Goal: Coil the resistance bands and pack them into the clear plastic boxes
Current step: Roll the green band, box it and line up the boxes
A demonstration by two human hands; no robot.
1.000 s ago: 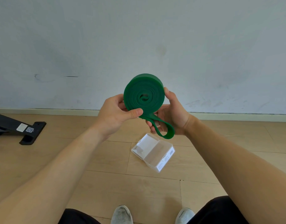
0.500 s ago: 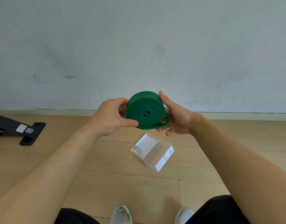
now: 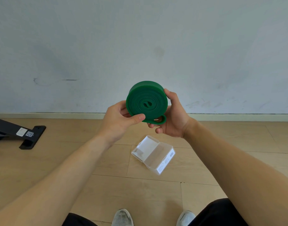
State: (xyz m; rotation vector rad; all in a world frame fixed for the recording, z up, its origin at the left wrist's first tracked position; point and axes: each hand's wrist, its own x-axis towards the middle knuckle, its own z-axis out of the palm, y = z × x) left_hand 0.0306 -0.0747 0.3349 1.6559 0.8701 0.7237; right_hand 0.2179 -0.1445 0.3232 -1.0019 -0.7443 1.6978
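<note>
The green resistance band (image 3: 146, 101) was wound into a tight, flat coil and held up in the air in front of the pale wall (image 3: 140, 38), its spiral face turned toward the camera. The left hand (image 3: 118, 121) gripped the coil at its seven o'clock, with the thumb pressed across the front face near the lower rim and the fingers curled behind. The right hand (image 3: 174, 118) cupped it from three to five o'clock, its thumb lying on the outer rim near two o'clock and its fingers curled underneath. A small loop of the band's loose end stuck out at the coil's five o'clock, against the right hand's fingers.

The clear plastic box (image 3: 153, 154) lay on the wooden floor (image 3: 140, 193) at six o'clock from the coil, well apart from it. Its lid was swung open toward ten o'clock, and a white label showed on its side at four o'clock. A black stand foot (image 3: 31, 136) bearing a sticker sat at the box's nine o'clock, near the frame's edge. The toes of grey shoes (image 3: 122, 217) showed at six o'clock.
</note>
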